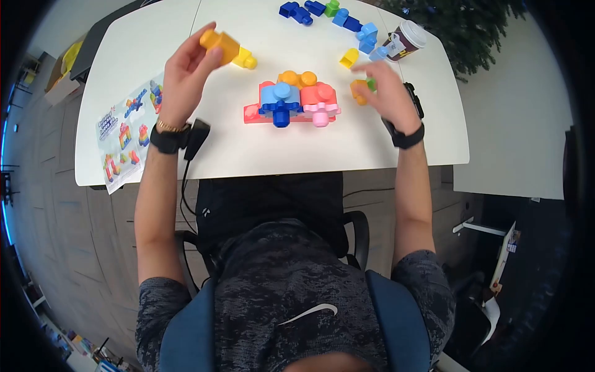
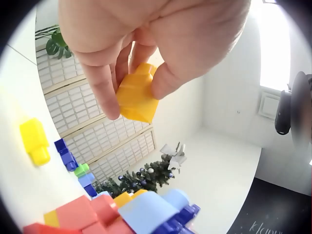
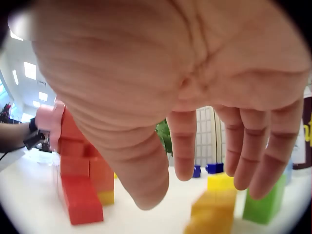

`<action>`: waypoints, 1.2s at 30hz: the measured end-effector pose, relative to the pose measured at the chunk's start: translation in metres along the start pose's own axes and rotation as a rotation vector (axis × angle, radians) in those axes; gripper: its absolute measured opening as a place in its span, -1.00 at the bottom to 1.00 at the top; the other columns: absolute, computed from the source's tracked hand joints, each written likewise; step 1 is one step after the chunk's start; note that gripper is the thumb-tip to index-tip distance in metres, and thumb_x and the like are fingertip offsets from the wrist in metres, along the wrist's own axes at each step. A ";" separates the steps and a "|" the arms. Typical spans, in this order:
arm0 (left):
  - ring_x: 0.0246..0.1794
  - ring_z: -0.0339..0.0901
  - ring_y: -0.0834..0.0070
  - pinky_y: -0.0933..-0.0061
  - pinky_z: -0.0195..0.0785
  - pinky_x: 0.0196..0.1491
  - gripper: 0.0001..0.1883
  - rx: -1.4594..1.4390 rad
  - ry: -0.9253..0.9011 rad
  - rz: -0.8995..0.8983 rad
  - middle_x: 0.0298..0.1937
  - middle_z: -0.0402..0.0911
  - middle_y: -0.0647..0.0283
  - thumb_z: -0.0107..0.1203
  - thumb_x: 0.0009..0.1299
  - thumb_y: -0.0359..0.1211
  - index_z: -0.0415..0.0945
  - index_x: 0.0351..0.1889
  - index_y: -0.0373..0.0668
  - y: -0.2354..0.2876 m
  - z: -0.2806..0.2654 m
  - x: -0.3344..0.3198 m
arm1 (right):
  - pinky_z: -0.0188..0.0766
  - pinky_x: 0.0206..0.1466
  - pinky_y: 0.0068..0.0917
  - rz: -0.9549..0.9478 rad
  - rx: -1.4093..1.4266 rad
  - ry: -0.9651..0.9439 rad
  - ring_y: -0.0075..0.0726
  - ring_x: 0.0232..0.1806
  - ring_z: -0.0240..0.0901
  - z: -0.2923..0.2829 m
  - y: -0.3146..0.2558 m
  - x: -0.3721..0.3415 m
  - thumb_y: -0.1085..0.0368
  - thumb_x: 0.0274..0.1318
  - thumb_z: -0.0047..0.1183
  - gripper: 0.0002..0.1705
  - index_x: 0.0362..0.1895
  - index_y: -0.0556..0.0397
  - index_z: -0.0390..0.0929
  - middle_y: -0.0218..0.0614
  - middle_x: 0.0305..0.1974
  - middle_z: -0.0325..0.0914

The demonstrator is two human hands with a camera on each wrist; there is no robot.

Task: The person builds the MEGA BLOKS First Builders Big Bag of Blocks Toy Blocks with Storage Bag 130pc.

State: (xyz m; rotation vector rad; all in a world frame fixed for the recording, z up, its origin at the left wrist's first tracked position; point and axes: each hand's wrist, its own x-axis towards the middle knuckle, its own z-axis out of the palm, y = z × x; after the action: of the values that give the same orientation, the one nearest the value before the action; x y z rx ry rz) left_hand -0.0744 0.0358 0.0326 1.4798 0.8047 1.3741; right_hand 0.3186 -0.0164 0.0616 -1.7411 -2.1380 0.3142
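My left hand [image 1: 185, 80] pinches an orange-yellow toy building block [image 2: 138, 95] between thumb and fingers, raised above the table. Close beside it in the head view lies a yellow block [image 1: 245, 58]. My right hand [image 1: 392, 93] hangs over the right part of the table, thumb and fingers spread downward, holding nothing. Beneath its fingers are an orange block [image 3: 214, 207] and a green block [image 3: 265, 202]. Between the hands stands a built piece of red, pink, orange and blue blocks [image 1: 282, 93], with blue and pink gear-edged parts facing me.
Several blue and green blocks [image 1: 333, 8] line the table's [image 1: 211, 149] back edge. Toward the right are another yellow block [image 1: 349, 58] and a lidded paper cup [image 1: 406, 41]. A printed picture sheet [image 1: 127, 133] overhangs the front left edge. A decorated tree [image 1: 462, 28] stands behind.
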 end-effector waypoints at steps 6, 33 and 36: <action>0.27 0.62 0.44 0.34 0.51 0.38 -0.43 0.104 -0.226 0.012 0.25 0.66 0.16 0.20 0.56 -0.52 0.39 0.53 -0.23 0.002 0.010 -0.031 | 0.55 0.21 -0.17 0.024 -0.006 0.043 0.06 0.15 0.58 0.040 0.030 -0.042 0.49 0.13 0.28 -0.60 0.09 -0.01 0.65 -0.11 0.06 0.54; 0.14 0.72 0.34 0.36 0.68 0.20 -0.40 0.529 -0.420 0.152 0.23 0.70 0.07 0.30 0.38 -0.63 0.58 0.40 -0.10 0.005 0.035 -0.029 | 0.31 -0.45 -0.52 -0.395 0.095 -0.367 -0.50 -0.57 0.37 -0.039 -0.052 0.042 0.16 0.32 0.33 -0.64 0.05 0.13 0.74 -0.37 -0.52 0.53; 0.16 0.72 0.31 0.37 0.67 0.18 -0.42 0.462 -0.437 0.087 0.27 0.69 0.05 0.24 0.40 -0.66 0.58 0.40 -0.11 0.009 0.034 -0.033 | 0.26 -0.46 -0.54 -0.359 0.097 -0.396 -0.53 -0.56 0.34 -0.041 -0.055 0.042 0.16 0.27 0.36 -0.63 0.04 0.12 0.76 -0.39 -0.53 0.52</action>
State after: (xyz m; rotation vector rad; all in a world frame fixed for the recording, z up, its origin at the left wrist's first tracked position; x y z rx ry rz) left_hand -0.0473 -0.0039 0.0309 2.1018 0.8082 0.8982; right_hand 0.2788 0.0105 0.1269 -1.2874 -2.6054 0.6957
